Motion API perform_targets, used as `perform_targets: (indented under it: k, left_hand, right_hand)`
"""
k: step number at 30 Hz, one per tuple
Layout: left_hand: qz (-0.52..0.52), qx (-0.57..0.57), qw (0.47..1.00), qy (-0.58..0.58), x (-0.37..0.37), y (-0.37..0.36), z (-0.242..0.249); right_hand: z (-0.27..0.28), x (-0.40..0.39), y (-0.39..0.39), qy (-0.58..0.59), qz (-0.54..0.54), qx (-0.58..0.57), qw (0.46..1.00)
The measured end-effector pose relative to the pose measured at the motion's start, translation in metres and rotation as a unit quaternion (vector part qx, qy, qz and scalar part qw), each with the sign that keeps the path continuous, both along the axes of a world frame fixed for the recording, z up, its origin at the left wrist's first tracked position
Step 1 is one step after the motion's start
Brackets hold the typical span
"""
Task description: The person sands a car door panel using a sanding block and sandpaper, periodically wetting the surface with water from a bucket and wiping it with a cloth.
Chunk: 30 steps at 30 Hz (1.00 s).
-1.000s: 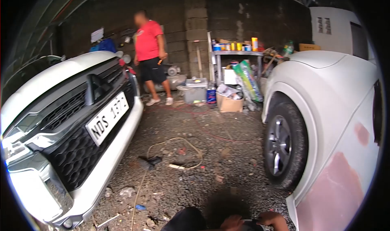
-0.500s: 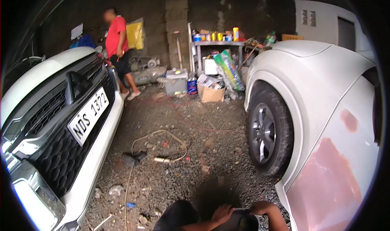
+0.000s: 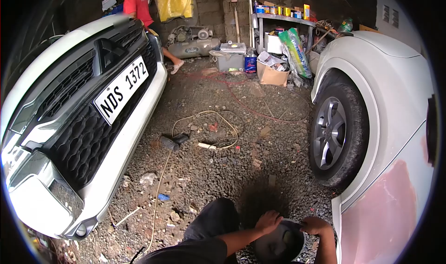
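Observation:
At the bottom of the head view, a dark round bucket (image 3: 297, 254) stands on the gravel in front of my knees. My left hand (image 3: 269, 222) is at its upper left rim, fingers bent against the edge. On the upper right rim, my right hand (image 3: 315, 225) grips the edge with curled fingers. Something pale and rounded shows dimly inside the bucket; I cannot make out what it is. To the right is a white car panel with a pinkish sanded patch (image 3: 381, 215).
A white vehicle front (image 3: 155, 89) fills the left, a car wheel (image 3: 331, 133) the right. A cable (image 3: 160, 189) and a dark tool (image 3: 173, 141) lie on gravel. Behind are a person in red (image 3: 138, 7), a compressor (image 3: 193, 48), a shelf (image 3: 285, 20) and boxes (image 3: 273, 75).
The view has tilted down and shifted left, so the scene sits higher and farther right. The person in red has bent forward behind the left vehicle. Both my hands stay at the bucket's rim.

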State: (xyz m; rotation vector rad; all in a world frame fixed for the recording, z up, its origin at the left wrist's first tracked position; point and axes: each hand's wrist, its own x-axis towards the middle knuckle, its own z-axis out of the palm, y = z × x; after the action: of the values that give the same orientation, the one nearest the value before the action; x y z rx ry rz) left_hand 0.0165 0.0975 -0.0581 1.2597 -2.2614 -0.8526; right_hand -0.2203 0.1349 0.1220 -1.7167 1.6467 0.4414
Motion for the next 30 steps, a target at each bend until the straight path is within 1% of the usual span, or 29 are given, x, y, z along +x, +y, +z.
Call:
perform_targets:
  k: [3, 6, 11, 14, 18, 19, 21, 22, 23, 24, 26, 27, 28, 29, 30]
  left_hand:
    - [-0.004, 0.024, 1.0, -0.008, 0.001, -0.001, 0.003]
    - [0.006, 0.012, 1.0, 0.002, 0.001, -0.001, 0.001]
    - [0.022, -0.021, 0.999, 0.041, 0.002, -0.001, -0.003]
    - [0.025, -0.038, 0.997, 0.059, 0.001, -0.003, -0.008]
    - [0.0, -0.032, 0.995, 0.098, 0.001, -0.005, -0.019]
    - [0.002, -0.031, 0.994, 0.104, 0.001, -0.005, -0.02]
    - [0.003, -0.029, 0.993, 0.115, 0.001, -0.005, -0.022]
    - [0.0, -0.059, 0.991, 0.117, 0.002, -0.008, -0.023]
    - [-0.009, -0.084, 0.989, 0.12, 0.004, -0.009, -0.026]
    - [-0.023, -0.104, 0.986, 0.127, 0.004, -0.004, -0.026]
    - [-0.053, -0.118, 0.975, 0.182, 0.011, -0.001, -0.003]
    - [-0.053, -0.12, 0.975, 0.18, 0.014, 0.003, 0.012]
    - [-0.05, -0.126, 0.974, 0.18, 0.013, 0.008, 0.023]
    - [-0.068, -0.051, 0.972, 0.218, 0.009, 0.015, 0.028]
    - [-0.087, 0.025, 0.964, 0.251, 0.006, 0.024, 0.031]
  right_hand:
    - [0.003, 0.002, 0.001, -0.004, -0.007, -0.004, 1.0]
    - [0.008, 0.005, 0.001, -0.002, -0.001, -0.004, 1.0]
    - [0.016, 0.011, 0.006, 0.005, -0.006, -0.026, 1.0]
    - [0.012, 0.01, 0.007, -0.002, -0.014, 0.005, 1.0]
    - [0.02, 0.018, 0.017, 0.016, -0.027, -0.001, 1.0]
    - [0.022, 0.019, 0.021, 0.003, -0.054, -0.009, 0.998]
    - [0.032, 0.027, 0.029, 0.017, -0.112, -0.03, 0.993]
    - [0.042, 0.036, 0.031, 0.024, -0.144, -0.039, 0.989]
    - [0.053, 0.042, 0.031, 0.008, -0.181, -0.039, 0.983]
    - [0.048, 0.041, 0.033, -0.024, -0.196, -0.06, 0.978]
    - [0.036, 0.038, 0.035, -0.061, -0.23, -0.105, 0.966]
    - [0.027, 0.039, 0.037, -0.059, -0.224, -0.154, 0.96]
    - [0.008, 0.039, 0.044, -0.059, -0.243, -0.205, 0.946]
    - [-0.002, 0.04, 0.048, -0.057, -0.255, -0.261, 0.929]
    - [0.011, 0.053, 0.048, -0.051, -0.273, -0.308, 0.91]
